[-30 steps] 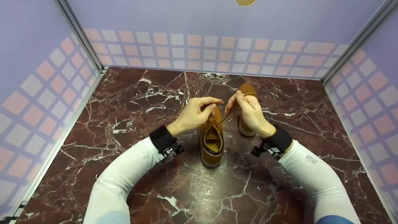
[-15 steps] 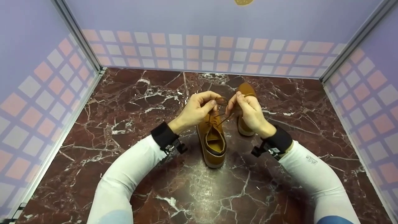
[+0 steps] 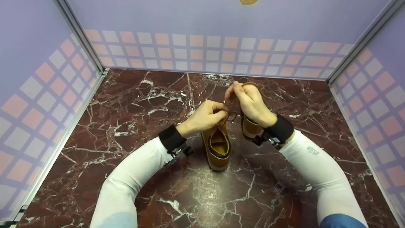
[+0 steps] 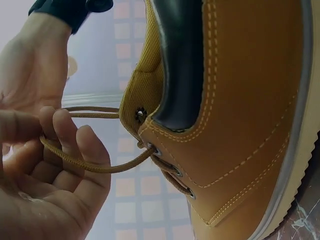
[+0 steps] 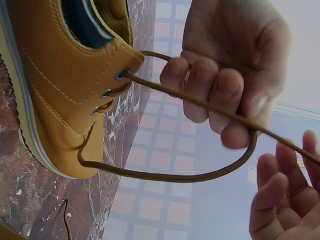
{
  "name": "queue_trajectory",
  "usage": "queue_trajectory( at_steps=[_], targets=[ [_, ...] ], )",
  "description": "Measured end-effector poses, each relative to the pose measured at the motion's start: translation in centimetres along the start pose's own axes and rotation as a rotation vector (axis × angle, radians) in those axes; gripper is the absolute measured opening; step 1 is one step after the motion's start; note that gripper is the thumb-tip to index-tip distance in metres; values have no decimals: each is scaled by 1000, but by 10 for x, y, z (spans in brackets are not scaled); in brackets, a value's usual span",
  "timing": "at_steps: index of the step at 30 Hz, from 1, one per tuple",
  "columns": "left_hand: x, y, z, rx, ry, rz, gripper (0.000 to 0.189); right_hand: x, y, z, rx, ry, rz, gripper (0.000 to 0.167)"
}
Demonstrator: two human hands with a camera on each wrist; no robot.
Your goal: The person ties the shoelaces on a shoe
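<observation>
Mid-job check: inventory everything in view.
Near shoe: one, tan, middle of head view.
Far shoe: one, tan, right of near shoe.
Shoelace: one, brown, running up from near shoe's eyelets.
Strand: one, brown, lower left of right wrist view.
Marbled surface: one, dark red, under shoes.
Wall panels: three, lilac with pink and white squares, around.
Corner posts: two, grey, back corners.
Print: one, yellow, back panel.
Wristbands with cameras: two, black, on wrists.
Sleeves: two, white, on arms.
Left hand: one, over near shoe, pinching shoelace.
Right hand: one, farther forward, holding shoelace.
</observation>
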State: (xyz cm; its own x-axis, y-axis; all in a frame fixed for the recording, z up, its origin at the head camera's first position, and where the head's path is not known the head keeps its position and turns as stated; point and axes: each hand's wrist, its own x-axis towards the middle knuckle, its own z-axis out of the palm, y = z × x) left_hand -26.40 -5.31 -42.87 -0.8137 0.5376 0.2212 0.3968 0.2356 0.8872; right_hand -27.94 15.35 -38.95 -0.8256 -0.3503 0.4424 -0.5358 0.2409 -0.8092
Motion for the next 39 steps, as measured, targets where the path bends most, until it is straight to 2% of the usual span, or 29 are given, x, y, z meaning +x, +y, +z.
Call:
queue_trajectory(
  at_steps=[3,6,10,14,17,19,21,23,27,35,39],
  targets=[
    [1,-1,2,23,14,26,17,8,0,5,-14,-55,29,55],
    [2,-2,3,34,34,40,22,14,0,9,-34,-146,59,54],
    [-1,-5,1,-21,56,15,28,13,6,7,-71,-269,147,54],
    [-4,-10,-3,-93,91,4,27,6,22,-3,-98,-399,204,51],
    [-5,-14,-6,-122,110,10,28,-1,36,-12,-153,-529,197,39],
    [-6,-16,-7,-154,114,1,29,-7,44,-16,-200,-609,174,45],
    [-7,-18,-8,-193,126,-18,28,-12,49,-16,-261,-643,138,50],
    [-8,-20,-8,-236,145,-45,27,-17,53,-14,-305,-641,93,38],
    [-8,-22,-7,-318,180,-92,25,-22,56,-9,-358,-583,23,15],
    [-9,-24,-6,-383,226,-125,26,-26,57,-13,-320,-500,69,15],
    [-9,-26,-6,-383,252,-146,28,-29,52,-18,-204,-465,110,21]
  ],
)
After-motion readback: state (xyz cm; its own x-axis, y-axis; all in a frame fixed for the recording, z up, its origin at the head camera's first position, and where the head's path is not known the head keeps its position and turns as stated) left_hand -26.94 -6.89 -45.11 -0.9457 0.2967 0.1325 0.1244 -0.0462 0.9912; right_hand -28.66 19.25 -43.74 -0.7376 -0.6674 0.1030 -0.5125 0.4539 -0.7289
